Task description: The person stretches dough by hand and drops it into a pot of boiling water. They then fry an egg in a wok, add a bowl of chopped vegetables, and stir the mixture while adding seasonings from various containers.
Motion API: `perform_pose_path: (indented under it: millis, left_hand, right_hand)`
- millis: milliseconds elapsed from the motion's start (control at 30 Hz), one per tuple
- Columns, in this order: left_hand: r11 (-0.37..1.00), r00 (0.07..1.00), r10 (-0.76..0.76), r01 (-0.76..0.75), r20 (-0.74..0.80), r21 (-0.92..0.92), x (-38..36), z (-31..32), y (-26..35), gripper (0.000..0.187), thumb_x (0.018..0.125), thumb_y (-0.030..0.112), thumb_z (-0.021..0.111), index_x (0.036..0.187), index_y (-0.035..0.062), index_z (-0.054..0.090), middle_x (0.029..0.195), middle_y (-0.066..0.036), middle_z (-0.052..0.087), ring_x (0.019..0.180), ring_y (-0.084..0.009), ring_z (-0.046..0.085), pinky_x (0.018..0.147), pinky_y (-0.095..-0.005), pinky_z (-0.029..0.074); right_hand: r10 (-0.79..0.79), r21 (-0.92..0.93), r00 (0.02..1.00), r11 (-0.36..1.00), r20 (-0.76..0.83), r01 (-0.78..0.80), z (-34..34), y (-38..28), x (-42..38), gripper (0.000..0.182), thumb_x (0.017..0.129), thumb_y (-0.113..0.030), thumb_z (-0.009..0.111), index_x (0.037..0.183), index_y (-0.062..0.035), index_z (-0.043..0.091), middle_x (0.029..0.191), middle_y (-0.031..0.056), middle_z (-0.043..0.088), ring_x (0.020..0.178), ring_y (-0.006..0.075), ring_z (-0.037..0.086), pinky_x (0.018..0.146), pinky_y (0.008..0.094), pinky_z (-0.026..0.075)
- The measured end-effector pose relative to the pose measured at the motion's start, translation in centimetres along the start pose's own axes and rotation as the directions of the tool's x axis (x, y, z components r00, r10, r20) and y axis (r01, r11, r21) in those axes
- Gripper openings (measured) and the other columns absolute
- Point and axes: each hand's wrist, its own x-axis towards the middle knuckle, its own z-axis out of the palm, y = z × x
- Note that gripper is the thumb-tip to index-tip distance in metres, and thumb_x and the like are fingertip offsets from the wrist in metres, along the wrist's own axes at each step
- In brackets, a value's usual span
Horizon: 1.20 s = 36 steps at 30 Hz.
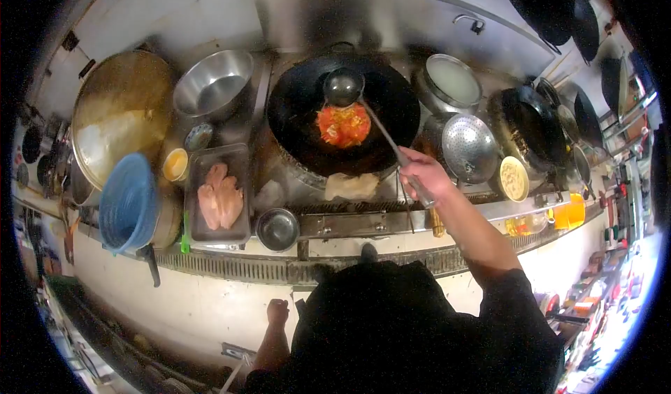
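Note:
My right hand [426, 174] is wrapped round the handle of a long metal ladle [381, 128], whose round bowl is over the far part of a big black wok [293, 114]. Just below the bowl, a red and orange heap of food [344, 127], which looks like tomato with egg, lies in the wok. A folded pale cloth [351, 186] rests at the wok's near rim. My left hand [277, 312] hangs low beside my body, away from the stove, with its fingers curled in and nothing visible in them.
Left of the wok are a steel basin [213, 83], a tray [244, 233] of raw meat, a small metal bowl [277, 229] and a blue basket [128, 202]. To the right stand a perforated strainer [468, 148], a pot of whitish liquid [454, 79] and another black wok [528, 132].

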Motion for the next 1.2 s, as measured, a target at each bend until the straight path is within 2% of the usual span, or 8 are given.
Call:
perform_pose_path:
  millis: [100, 300, 633, 767, 833, 933, 1033, 1200]
  left_hand:
    - [0.396, 0.795, 0.571, -0.486, 0.206, 0.779, 0.3, -1.1, -2.1, 0.026, 0.074, 0.028, 0.067, 0.084, 0.0039, 0.062, 0.089, -0.015, 0.066, 0.086, -0.0318, 0.062, 0.076, -0.0356, 0.050]
    - [0.962, 0.977, 0.130, -0.165, -0.167, -0.216, 1.9, 1.3, -8.9, 0.025, 0.074, 0.026, 0.067, 0.084, 0.0039, 0.062, 0.084, -0.016, 0.066, 0.082, -0.0308, 0.063, 0.073, -0.0372, 0.050]
    - [0.967, 0.964, 0.228, -0.207, -0.135, 0.152, 1.0, -3.0, -3.6, 0.021, 0.075, 0.022, 0.068, 0.085, 0.0045, 0.063, 0.089, -0.015, 0.065, 0.084, -0.0292, 0.061, 0.076, -0.0384, 0.048]
    - [0.663, 0.786, 0.619, -0.533, 0.016, 0.526, 3.5, -3.6, -5.2, 0.012, 0.077, 0.017, 0.062, 0.084, 0.0070, 0.062, 0.088, -0.012, 0.064, 0.089, -0.0271, 0.059, 0.078, -0.0377, 0.048]
    - [0.910, 0.985, 0.129, -0.162, -0.112, -0.382, 3.5, -3.0, -4.9, 0.009, 0.076, 0.016, 0.062, 0.079, 0.0082, 0.061, 0.083, -0.012, 0.063, 0.084, -0.0288, 0.059, 0.074, -0.0381, 0.050]
    - [0.658, 0.779, 0.626, -0.498, -0.042, 0.565, 4.2, -2.6, -6.4, 0.012, 0.076, 0.019, 0.063, 0.074, 0.0078, 0.060, 0.080, -0.012, 0.062, 0.077, -0.0296, 0.060, 0.069, -0.0385, 0.050]
    - [0.915, 0.899, 0.401, -0.403, -0.177, 0.023, 6.7, -0.7, -9.8, 0.016, 0.077, 0.023, 0.063, 0.072, 0.0076, 0.060, 0.078, -0.013, 0.062, 0.073, -0.0304, 0.061, 0.067, -0.0385, 0.050]
    - [0.943, 0.931, 0.327, -0.311, -0.161, 0.116, 5.3, -2.2, -7.0, 0.021, 0.076, 0.028, 0.065, 0.075, 0.0084, 0.060, 0.083, -0.014, 0.064, 0.077, -0.0294, 0.062, 0.071, -0.0378, 0.051]
  right_hand:
    - [-0.168, -0.554, 0.983, 0.827, -0.078, 0.097, 0.2, 1.3, -1.3, 0.064, 0.078, -0.007, 0.053, 0.138, -0.0013, 0.032, 0.072, 0.0116, 0.058, 0.045, 0.0195, 0.053, 0.042, 0.0298, 0.044]
    - [-0.373, -0.986, 0.928, 0.151, 0.009, 0.070, -2.0, 2.8, -3.1, 0.070, 0.073, -0.012, 0.059, 0.138, -0.0075, 0.034, 0.090, 0.0220, 0.063, 0.070, 0.0359, 0.061, 0.065, 0.0401, 0.051]
    - [-0.266, -0.949, 0.962, -0.283, -0.062, -0.140, 0.2, 4.0, 4.2, 0.069, 0.078, -0.016, 0.053, 0.142, -0.0197, 0.027, 0.087, 0.0205, 0.065, 0.081, 0.0371, 0.063, 0.074, 0.0456, 0.050]
    - [-0.212, -0.911, 0.971, -0.369, -0.108, -0.182, 0.1, 5.7, 4.9, 0.066, 0.080, -0.015, 0.050, 0.142, -0.0202, 0.028, 0.086, 0.0201, 0.065, 0.080, 0.0360, 0.063, 0.073, 0.0452, 0.051]
    - [-0.198, -0.902, 0.973, -0.389, -0.115, -0.186, -0.2, 6.4, 4.6, 0.064, 0.081, -0.015, 0.047, 0.142, -0.0212, 0.027, 0.085, 0.0205, 0.065, 0.080, 0.0362, 0.064, 0.072, 0.0453, 0.051]
    - [-0.224, -0.918, 0.970, -0.358, -0.093, -0.170, -0.5, 7.0, 4.2, 0.064, 0.083, -0.018, 0.050, 0.142, -0.0222, 0.028, 0.085, 0.0201, 0.065, 0.079, 0.0369, 0.063, 0.071, 0.0454, 0.051]
    - [-0.188, -0.941, 0.977, -0.301, -0.099, -0.153, -0.4, 6.6, 3.2, 0.067, 0.082, -0.024, 0.056, 0.142, -0.0238, 0.026, 0.091, 0.0226, 0.063, 0.082, 0.0372, 0.063, 0.073, 0.0447, 0.051]
    - [-0.370, -0.984, 0.928, -0.142, -0.050, -0.109, -1.7, 7.7, 1.6, 0.076, 0.082, -0.037, 0.060, 0.145, -0.0235, 0.018, 0.108, 0.0243, 0.057, 0.092, 0.0383, 0.060, 0.079, 0.0476, 0.049]
